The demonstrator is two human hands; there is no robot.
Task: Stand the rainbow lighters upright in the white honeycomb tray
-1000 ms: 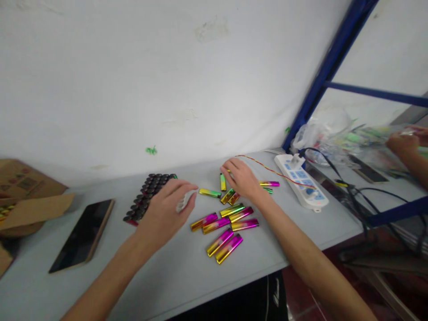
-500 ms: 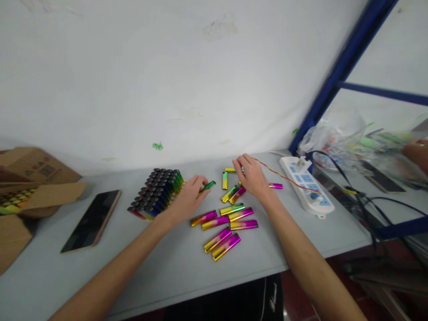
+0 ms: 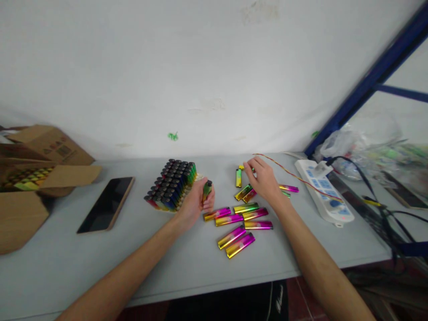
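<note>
My left hand is closed around a green and gold lighter, whose dark end points up. It is just right of a pale tray packed with upright, black-topped lighters. My right hand has its fingers curled down at the back of the table, over a yellow-green lighter that they partly cover. Whether the fingertips grip anything is hidden. A yellow-green lighter lies just left of them. Between my forearms, several shiny gold-and-magenta lighters lie loose.
A phone lies left of the tray, beside an open cardboard box with more lighters inside. At the right are a white power strip, a thin red-yellow wire, black cables and a blue frame. A wall rises behind.
The view has shifted, moving the scene rightward. My left hand has turned its lighter from nearly flat to upright, with fingers wrapped further around it. My right hand stays over the back lighters.
</note>
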